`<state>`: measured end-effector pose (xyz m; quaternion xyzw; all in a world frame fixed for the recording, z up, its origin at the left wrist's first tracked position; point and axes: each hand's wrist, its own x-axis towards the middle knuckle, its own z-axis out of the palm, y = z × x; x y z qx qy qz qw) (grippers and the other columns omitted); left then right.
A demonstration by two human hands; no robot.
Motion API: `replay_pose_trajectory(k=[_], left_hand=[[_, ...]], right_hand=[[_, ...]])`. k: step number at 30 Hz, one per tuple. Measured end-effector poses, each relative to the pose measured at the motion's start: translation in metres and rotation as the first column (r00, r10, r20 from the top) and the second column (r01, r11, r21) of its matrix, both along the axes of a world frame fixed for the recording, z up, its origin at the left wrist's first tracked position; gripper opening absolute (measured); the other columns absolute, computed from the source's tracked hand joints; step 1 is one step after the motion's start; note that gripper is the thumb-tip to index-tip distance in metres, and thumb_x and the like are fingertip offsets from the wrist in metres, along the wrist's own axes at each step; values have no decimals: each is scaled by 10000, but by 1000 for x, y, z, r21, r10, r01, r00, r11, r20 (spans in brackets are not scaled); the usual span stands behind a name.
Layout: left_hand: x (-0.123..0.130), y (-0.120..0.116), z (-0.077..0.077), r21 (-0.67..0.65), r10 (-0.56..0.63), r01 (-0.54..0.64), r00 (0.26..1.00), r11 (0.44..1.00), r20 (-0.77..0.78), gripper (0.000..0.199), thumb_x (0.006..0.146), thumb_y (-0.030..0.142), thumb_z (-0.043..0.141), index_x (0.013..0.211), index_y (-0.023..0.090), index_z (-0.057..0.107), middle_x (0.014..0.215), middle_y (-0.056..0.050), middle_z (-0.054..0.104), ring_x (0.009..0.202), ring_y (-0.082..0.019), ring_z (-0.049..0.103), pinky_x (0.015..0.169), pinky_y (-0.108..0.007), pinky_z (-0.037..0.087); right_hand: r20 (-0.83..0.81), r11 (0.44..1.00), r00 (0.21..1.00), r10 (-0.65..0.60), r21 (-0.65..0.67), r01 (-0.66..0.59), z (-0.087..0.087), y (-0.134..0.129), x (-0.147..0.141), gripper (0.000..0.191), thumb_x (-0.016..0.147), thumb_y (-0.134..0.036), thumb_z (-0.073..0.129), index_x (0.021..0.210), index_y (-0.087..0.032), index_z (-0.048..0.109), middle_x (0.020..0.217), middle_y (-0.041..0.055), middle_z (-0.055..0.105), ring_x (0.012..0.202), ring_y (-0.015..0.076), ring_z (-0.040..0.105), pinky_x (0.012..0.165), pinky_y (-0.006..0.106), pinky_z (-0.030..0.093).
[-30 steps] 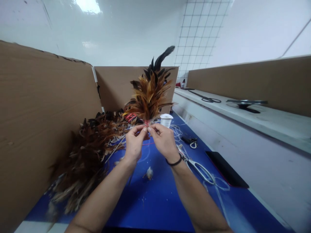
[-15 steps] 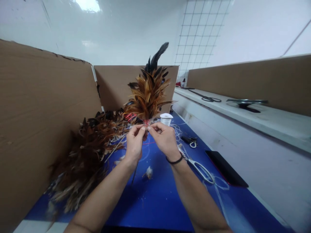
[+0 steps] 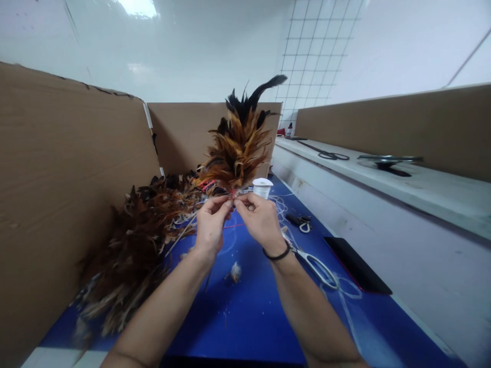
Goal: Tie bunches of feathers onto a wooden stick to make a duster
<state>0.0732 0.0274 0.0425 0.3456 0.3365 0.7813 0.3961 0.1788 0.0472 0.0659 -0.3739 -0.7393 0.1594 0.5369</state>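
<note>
A feather duster (image 3: 238, 148) of brown and black feathers stands upright above my hands, its top bending to the right. Red string (image 3: 232, 193) wraps its base. My left hand (image 3: 210, 220) pinches at the bound base with thumb and forefinger. From the other side my right hand (image 3: 261, 217), with a black band at the wrist, pinches at the same spot, fingertips nearly touching. The fingers hide exactly what lies between them. A white spool (image 3: 262, 188) stands just behind my right hand.
A heap of loose feathers (image 3: 141, 240) covers the left of the blue table (image 3: 245, 327). Scissors (image 3: 316, 268), black-handled snips (image 3: 299, 223) and a black phone-like slab (image 3: 356, 266) lie on the right. Cardboard panels (image 3: 69, 163) wall the left and back.
The feather duster has turned and its black tip has swung to the right and slightly down. Both hands stay pinched at its base in nearly the same place.
</note>
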Motion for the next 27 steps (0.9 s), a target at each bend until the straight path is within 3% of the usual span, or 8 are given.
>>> replay_pose_trajectory(k=[9,18,27], left_hand=[[3,-3,2,19,-2,2,1000,1000,20,206,645,236,714,809,154,620,714,10,624,626,-80,548,577,-203,397],[2,-4,2,-4,18,-18,1000,1000,-1,252,606,232,756,809,145,634,740,-6,645,604,-71,545,577,-202,411],[4,-3,1,-16,-10,11,999,1000,42,240,607,244,756,797,160,635,755,-6,642,630,-77,558,588,-202,425]], right_hand=[[-17,1000,999,27,-2,-27,1,-1,0,162,785,-256,547,733,-177,679,691,25,691,589,126,581,581,240,432],[-9,1000,1000,27,-1,-27,-1,1,0,171,798,-288,557,751,-188,689,705,43,696,634,153,605,590,258,444],[-132,992,989,74,-91,-86,0,5,-4,171,750,-292,577,714,-157,676,668,33,690,572,133,591,552,238,444]])
